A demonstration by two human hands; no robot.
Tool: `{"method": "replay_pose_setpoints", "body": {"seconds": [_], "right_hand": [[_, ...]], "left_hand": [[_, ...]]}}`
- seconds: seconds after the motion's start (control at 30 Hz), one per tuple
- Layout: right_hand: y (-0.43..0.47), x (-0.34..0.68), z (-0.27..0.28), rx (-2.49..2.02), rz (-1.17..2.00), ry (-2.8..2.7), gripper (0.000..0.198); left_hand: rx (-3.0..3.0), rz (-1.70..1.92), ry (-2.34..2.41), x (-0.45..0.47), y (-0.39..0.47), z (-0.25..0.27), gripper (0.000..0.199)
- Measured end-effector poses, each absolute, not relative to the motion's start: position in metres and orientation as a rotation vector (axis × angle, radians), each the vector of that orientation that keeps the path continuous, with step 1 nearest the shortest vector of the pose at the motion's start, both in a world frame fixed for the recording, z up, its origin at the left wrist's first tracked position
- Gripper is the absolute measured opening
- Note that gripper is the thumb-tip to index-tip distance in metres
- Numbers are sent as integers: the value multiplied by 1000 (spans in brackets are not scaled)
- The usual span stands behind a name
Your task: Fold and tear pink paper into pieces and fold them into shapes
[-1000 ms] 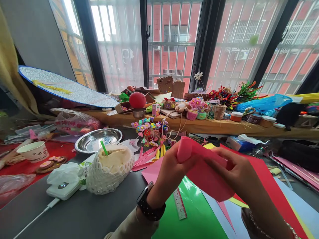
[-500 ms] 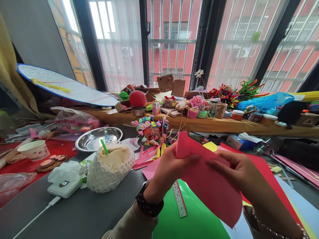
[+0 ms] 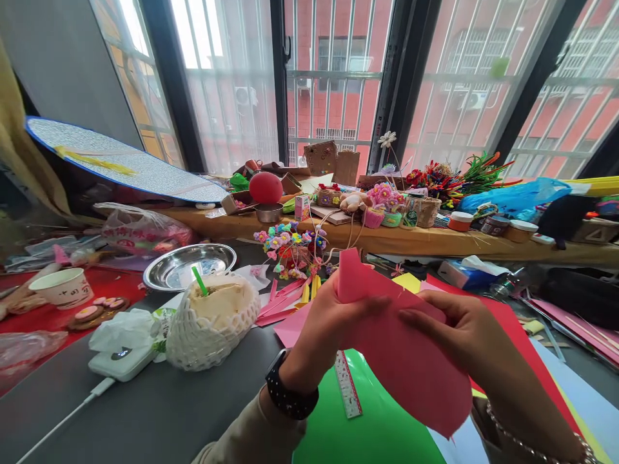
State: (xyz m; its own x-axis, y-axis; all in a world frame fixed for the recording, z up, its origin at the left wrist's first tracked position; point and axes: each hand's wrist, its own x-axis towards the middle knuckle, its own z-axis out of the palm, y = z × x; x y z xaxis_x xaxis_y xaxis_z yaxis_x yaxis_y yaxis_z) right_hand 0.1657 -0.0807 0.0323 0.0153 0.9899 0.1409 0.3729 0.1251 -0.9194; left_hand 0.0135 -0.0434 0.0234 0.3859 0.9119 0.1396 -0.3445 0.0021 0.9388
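Note:
A sheet of pinkish-red paper [image 3: 411, 367] is held up in front of me, its lower edge curved. My left hand [image 3: 333, 322] pinches its left part, thumb lying across the face. On the upper right part, my right hand [image 3: 445, 322] grips the same paper between thumb and fingers. The fingers behind the sheet are partly hidden. Below lies a glossy green sheet [image 3: 333, 432] with a small patterned ruler [image 3: 348, 386] on it. Red paper [image 3: 515, 345] and pale blue sheets [image 3: 580, 393] spread out to the right.
At the left stand a coconut with a green straw [image 3: 213, 322], a white charger [image 3: 126, 361] with a cable, a metal plate [image 3: 155, 274] and a paper cup [image 3: 65, 290]. Pink paper strips [image 3: 280, 306] and a flower bunch [image 3: 290, 245] lie beyond my hands. Crafts crowd the wooden sill [image 3: 232, 232].
The paper's upper left part has shifted slightly and a small nick shows along its top edge. Both hands keep their hold, and the view has moved only a little.

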Motion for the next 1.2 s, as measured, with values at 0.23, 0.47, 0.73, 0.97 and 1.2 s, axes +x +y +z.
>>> {"method": "replay_pose_setpoints", "body": {"seconds": [0.23,0.47,0.73,0.97,1.2], "right_hand": [[-80,169,33,-1347,964,-1517,17],[-79,169,32,-1366,940,-1543,22],[-76,163,28,-1332,856,-1501,26],[-75,160,28,-1397,808,-1523,29],[-75,159,28,-1364,733,-1510,26]], "left_hand": [[1161,1116,630,15,-42,21,27],[1122,1076,641,14,-45,24,23],[1082,1048,608,12,-45,26,17],[1258,1097,767,8,-39,24,29],[1250,1133,749,11,-38,23,27]]}}
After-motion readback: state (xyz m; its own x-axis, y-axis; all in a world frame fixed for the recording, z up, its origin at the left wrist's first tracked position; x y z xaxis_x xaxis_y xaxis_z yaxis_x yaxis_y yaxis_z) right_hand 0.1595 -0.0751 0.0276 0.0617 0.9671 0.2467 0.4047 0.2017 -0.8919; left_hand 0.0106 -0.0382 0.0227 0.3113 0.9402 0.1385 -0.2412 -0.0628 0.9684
